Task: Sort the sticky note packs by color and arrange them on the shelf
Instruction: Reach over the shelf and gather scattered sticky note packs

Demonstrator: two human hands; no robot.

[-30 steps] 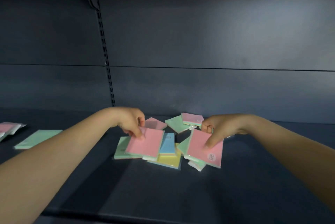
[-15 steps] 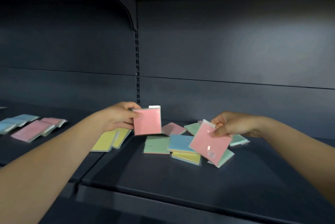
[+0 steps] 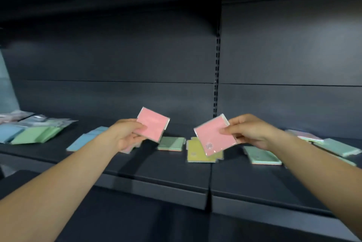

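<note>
Since a moment ago we have lifted both glossy pink packs, left hand [image 3: 127, 134] pinching one pack [image 3: 153, 124], right hand [image 3: 248, 131] pinching the other pack [image 3: 214, 137], above the shelf [image 3: 156, 171].

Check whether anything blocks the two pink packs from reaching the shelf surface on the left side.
Nothing visible does. The left hand and right hand hold the pink packs in open air above the shelf.

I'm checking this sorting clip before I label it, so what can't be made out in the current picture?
- Head view: print on the sticker of the pink pack in the right hand is too small to read.
- The pack under the left hand is mostly hidden; its colour is unclear.
- Packs at far left are blurred, with glare.
- The green pack at far right is motion-blurred.
</note>
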